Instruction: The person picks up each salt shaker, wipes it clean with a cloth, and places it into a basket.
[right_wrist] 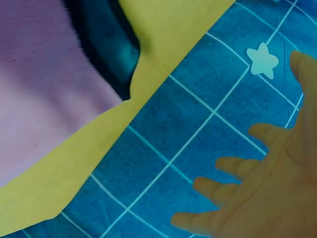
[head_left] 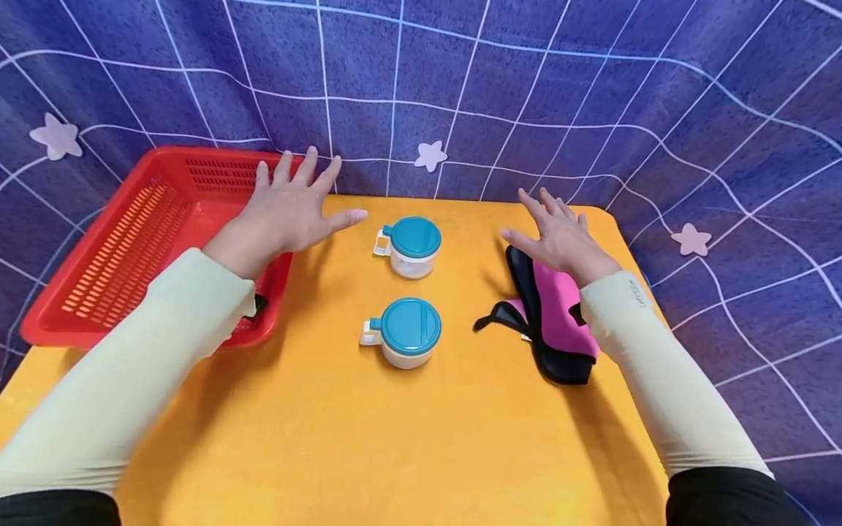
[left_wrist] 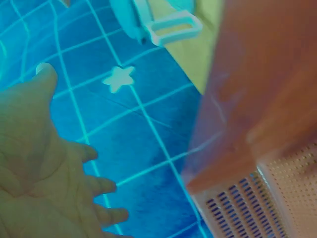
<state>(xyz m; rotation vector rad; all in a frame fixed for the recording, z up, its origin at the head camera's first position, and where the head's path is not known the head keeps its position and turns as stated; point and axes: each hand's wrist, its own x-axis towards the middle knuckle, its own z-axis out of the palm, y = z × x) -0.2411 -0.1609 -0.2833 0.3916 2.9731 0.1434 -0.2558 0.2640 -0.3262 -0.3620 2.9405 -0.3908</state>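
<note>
My left hand (head_left: 286,208) hovers with fingers spread over the right rim of a red plastic basket (head_left: 158,252). Above a pink and black fabric item with a loop (head_left: 562,314), my right hand (head_left: 559,237) is held out, its fingers extended too. Between the hands stand two small white containers with teal lids, the far one (head_left: 413,247) behind the near one (head_left: 406,332); each has a white handle on its left. Both wrist views show the palms holding nothing. In the right wrist view the pink fabric (right_wrist: 44,99) lies beside the hand.
An orange-yellow table (head_left: 421,438) carries everything. Behind it and at its sides hangs a blue curtain (head_left: 513,88) with white grid lines and pale stars. A small dark object (head_left: 260,303) lies in the basket's near right corner, partly behind the left sleeve.
</note>
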